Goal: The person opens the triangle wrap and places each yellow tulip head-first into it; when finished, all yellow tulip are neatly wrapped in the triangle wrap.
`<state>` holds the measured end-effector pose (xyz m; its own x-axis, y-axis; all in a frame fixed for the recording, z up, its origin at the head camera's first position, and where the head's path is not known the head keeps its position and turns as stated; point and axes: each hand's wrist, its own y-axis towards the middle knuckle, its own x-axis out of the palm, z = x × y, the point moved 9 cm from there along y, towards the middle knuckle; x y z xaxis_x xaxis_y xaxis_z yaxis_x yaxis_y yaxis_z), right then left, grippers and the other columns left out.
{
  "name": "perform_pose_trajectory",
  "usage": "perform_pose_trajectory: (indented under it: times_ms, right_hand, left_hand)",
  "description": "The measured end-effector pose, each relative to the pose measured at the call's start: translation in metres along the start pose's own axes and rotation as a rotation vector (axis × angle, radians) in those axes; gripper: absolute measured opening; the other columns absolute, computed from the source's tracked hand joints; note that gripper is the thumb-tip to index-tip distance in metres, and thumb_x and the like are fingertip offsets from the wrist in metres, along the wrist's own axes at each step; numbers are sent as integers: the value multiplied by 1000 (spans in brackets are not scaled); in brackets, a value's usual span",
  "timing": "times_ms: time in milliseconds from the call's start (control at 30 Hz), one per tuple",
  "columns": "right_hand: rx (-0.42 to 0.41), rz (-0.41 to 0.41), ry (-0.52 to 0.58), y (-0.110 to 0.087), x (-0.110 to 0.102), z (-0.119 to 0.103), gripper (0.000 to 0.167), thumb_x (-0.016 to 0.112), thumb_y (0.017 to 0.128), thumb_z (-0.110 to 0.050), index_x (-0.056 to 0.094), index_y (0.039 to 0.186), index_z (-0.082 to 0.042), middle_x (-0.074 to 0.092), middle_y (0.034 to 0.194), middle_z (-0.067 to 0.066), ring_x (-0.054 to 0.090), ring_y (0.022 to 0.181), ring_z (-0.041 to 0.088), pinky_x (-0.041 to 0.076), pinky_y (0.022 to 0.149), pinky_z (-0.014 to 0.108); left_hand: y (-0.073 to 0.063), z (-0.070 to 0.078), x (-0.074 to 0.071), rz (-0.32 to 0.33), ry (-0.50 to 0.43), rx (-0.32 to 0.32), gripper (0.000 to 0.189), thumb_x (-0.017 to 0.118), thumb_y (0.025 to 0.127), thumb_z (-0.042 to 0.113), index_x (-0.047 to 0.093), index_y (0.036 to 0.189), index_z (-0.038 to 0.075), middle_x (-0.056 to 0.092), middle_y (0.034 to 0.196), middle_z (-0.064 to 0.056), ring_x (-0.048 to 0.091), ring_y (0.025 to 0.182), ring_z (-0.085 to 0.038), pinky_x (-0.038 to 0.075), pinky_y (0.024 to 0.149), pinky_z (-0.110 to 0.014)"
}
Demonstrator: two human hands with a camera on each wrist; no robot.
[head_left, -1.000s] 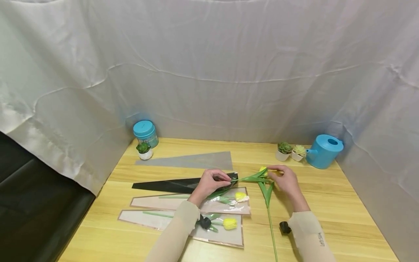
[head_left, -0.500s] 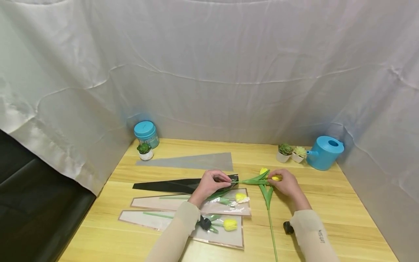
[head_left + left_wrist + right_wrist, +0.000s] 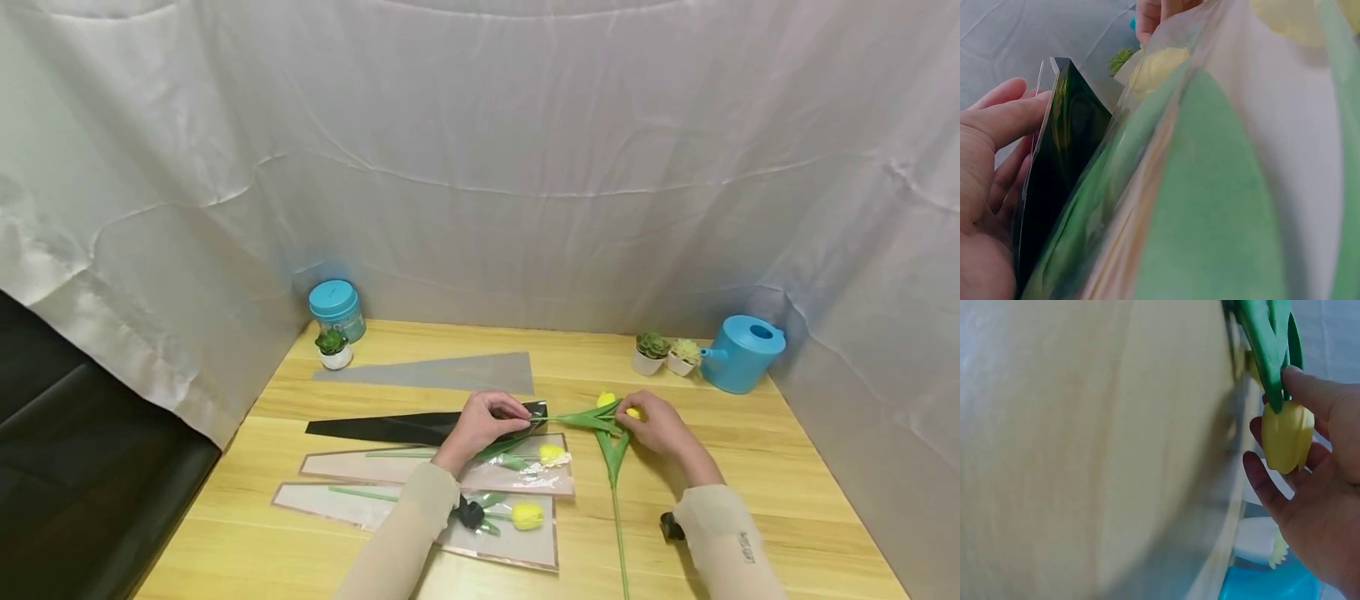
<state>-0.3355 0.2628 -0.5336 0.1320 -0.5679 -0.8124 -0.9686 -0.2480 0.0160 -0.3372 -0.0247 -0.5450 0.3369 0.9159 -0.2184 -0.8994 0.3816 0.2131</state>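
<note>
In the head view my left hand [image 3: 483, 425] pinches the wide mouth of a black flower sleeve [image 3: 390, 427] with a clear front. The left wrist view shows its fingers at the edge of the black sleeve [image 3: 1063, 144]. My right hand [image 3: 660, 425] pinches a yellow tulip just below its bloom, with the yellow bloom [image 3: 1288, 437] lying against the palm in the right wrist view. This tulip's green leaves [image 3: 585, 419] point left, and its stem reaches the sleeve's mouth by my left fingertips; how far inside is hidden. Another tulip [image 3: 617, 492] lies crosswise beneath it.
Two pale sleeves, a pink-toned one [image 3: 360, 467] and a white one [image 3: 315, 498], each with a yellow tulip, lie nearer. A grey sleeve [image 3: 450, 371] lies farther back. Succulents [image 3: 649, 353], a blue watering can [image 3: 742, 354] and a blue-lidded jar [image 3: 336, 308] stand along the back.
My right hand has shifted slightly right and nearer, and its grip now shows the held bloom beside the fingers. The left hand stays at the black sleeve's mouth.
</note>
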Motion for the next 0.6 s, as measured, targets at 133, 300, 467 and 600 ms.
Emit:
perform_pose_trajectory:
  times_ms: [133,300,467,600]
  right_hand:
    - [-10,8,34,-2,-7,-10,9,63,105,-20,69,103,-14,65,122,17,59,121,42,46,102,63]
    - [-67,47,54,-3,-15,-33,8,64,105,-20,69,102,-14,67,115,13,61,115,39,47,99,60]
    - [-107,39,62,-2,-9,-50,7,66,103,-16,70,99,-13,68,116,14,62,117,41,48,100,60]
    - [-117,32,63,0,-1,-56,7,66,103,-16,70,98,-14,68,118,14,62,119,41,48,101,62]
  left_hand:
    - [-1,-1,0,3,3,-16,12,86,86,18,83,98,15,80,94,-2,73,81,-15,61,73,-29]
    - [0,-2,1,0,-7,-23,13,86,86,18,83,98,15,80,95,-3,73,82,-16,61,73,-30]
    - [0,0,4,-20,-31,-16,13,85,87,18,83,99,15,80,95,-2,74,82,-17,62,73,-33]
    - [0,1,5,-16,-41,-19,12,85,87,18,83,99,15,80,95,-2,74,83,-17,62,74,-33]
